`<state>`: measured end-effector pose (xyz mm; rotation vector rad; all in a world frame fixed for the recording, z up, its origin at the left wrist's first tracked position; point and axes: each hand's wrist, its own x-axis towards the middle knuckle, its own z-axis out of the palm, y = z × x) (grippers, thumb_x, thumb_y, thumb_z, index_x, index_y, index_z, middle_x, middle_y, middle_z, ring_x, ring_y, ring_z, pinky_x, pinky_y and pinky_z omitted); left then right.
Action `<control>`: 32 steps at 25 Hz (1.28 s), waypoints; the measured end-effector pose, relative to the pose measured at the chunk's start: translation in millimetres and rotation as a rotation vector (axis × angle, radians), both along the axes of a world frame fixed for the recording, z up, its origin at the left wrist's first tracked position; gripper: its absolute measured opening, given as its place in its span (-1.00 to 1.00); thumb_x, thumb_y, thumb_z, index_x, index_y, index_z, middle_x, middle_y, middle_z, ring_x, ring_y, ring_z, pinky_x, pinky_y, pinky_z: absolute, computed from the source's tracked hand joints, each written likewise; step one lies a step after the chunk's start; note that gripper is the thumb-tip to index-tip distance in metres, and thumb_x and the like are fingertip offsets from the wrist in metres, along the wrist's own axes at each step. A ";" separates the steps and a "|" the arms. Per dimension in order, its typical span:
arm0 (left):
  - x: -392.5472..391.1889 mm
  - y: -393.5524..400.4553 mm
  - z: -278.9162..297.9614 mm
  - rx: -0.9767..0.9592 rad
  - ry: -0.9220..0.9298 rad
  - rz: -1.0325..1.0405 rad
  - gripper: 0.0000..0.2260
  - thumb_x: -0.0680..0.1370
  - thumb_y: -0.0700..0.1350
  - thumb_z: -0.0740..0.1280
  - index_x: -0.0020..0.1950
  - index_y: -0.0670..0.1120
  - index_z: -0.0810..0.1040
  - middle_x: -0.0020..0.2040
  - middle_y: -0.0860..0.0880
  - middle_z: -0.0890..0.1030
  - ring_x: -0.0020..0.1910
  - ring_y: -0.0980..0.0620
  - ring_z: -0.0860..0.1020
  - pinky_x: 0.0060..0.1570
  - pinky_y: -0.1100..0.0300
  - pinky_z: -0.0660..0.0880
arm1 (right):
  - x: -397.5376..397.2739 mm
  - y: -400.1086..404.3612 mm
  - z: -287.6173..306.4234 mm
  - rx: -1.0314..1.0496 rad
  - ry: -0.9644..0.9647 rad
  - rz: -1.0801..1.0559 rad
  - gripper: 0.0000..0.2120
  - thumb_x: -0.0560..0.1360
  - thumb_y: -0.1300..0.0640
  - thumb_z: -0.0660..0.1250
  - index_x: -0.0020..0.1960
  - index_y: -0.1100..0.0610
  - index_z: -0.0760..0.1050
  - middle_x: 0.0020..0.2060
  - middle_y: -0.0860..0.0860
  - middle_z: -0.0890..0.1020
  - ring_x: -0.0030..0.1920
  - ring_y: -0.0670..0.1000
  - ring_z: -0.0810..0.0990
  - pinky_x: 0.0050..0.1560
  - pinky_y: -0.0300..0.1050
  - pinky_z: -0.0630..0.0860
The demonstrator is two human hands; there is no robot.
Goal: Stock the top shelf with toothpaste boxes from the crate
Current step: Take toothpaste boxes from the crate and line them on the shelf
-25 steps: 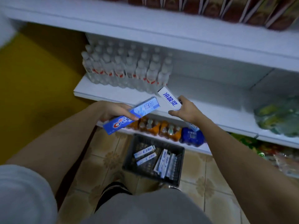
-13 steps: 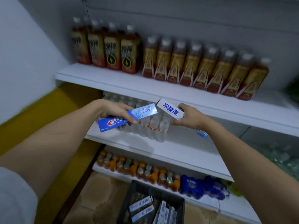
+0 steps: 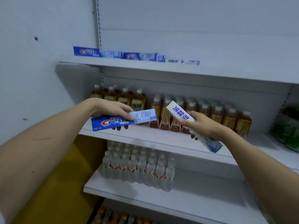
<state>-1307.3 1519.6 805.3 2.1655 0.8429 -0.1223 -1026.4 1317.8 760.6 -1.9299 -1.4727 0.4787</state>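
Head view: the left hand [image 3: 111,109] grips a blue box [image 3: 123,119] of toothpaste, thumb on its front face and fingertips curled round from below. The box lies nearly level, its pale end pointing right and slightly up. The right hand [image 3: 199,125] grips a white box [image 3: 179,114] with blue lettering, thumb on top and fingers wrapped underneath. This box is tilted, its near end low by the wrist and its far end raised toward the blue box. The two boxes are close at their inner ends but do not touch.

Both boxes are held in front of the tea bottles [image 3: 210,113], well below the top shelf [image 3: 210,70]. The tea bottles stand in rows on the shelf just under the top shelf; darker ones with black labels stand at the left of that row.

On the top shelf three boxes [image 3: 135,55] already lie in a line along its front, long sides facing out: two blue ones at the left, touching end to end, and a white one at the right, just beside them. The top shelf to the right of the line is bare.

Under the tea bottles, one shelf down, water bottles [image 3: 139,167] stand packed together. Green packs [image 3: 289,126] sit to the right of the tea bottles, blurred. At the bottom edge, orange bottles [image 3: 113,217] show dimly. The crate is out of view.
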 end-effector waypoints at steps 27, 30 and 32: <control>82.1 87.5 193.9 0.735 -0.158 0.184 -0.66 0.55 -0.08 0.41 0.29 0.12 0.45 0.16 -0.05 0.58 0.05 -0.06 0.55 0.09 0.08 0.45 | 131.0 63.2 239.9 0.092 -0.549 -0.049 -0.60 0.39 -0.36 0.34 0.11 -0.17 0.49 -0.10 -0.08 0.64 -0.12 -0.01 0.66 -0.09 -0.10 0.53; 102.0 120.5 192.9 0.740 -0.085 0.117 -0.68 0.56 -0.07 0.39 0.26 0.17 0.43 0.14 -0.02 0.56 -0.08 0.05 0.54 -0.14 0.26 0.49 | 146.5 89.8 246.6 0.037 -0.591 -0.136 -0.60 0.41 -0.34 0.34 0.16 -0.17 0.48 -0.05 -0.10 0.61 -0.11 -0.04 0.63 -0.06 -0.10 0.51; 112.2 135.7 193.8 0.735 -0.030 0.095 -0.68 0.57 -0.05 0.38 0.27 0.18 0.43 0.10 0.04 0.53 -0.22 0.16 0.47 -0.43 0.40 0.38 | 161.2 103.9 246.9 -0.005 -0.606 -0.195 -0.57 0.42 -0.32 0.35 0.20 -0.15 0.47 -0.04 -0.10 0.61 -0.12 -0.04 0.62 -0.06 -0.10 0.51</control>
